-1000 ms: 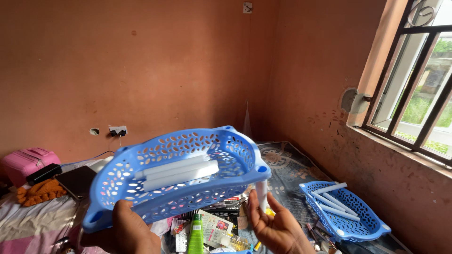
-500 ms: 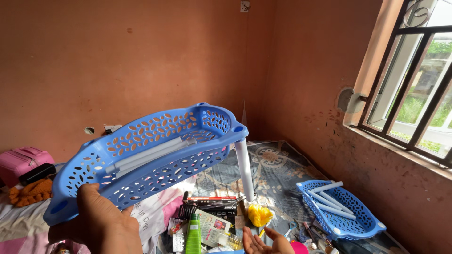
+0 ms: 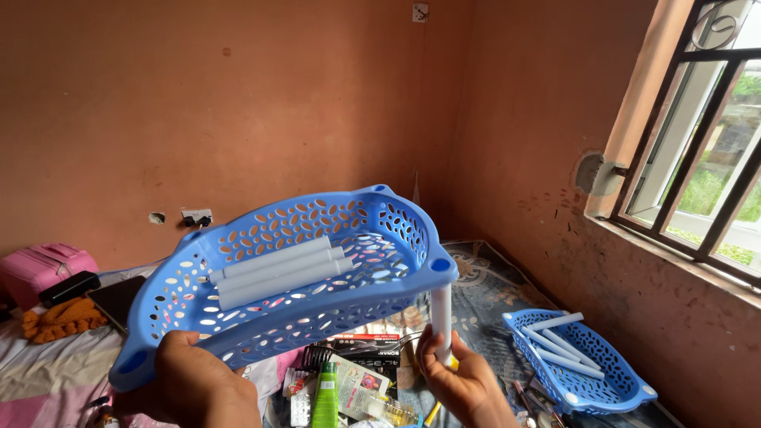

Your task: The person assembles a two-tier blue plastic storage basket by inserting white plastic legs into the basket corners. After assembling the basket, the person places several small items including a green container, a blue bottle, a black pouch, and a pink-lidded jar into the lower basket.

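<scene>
Gripping the blue perforated basket (image 3: 301, 269) by its rim, the left hand (image 3: 198, 380) steadies light, stiff plastic; the right hand (image 3: 464, 380) pinches a white leg tube (image 3: 441, 317) under its corner.

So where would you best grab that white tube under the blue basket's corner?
Grip the white tube around its lower half, coming from below and the side, as the right hand does. It stands upright with its top meeting the blue basket corner, so only the lower shaft is free for fingers.
</scene>
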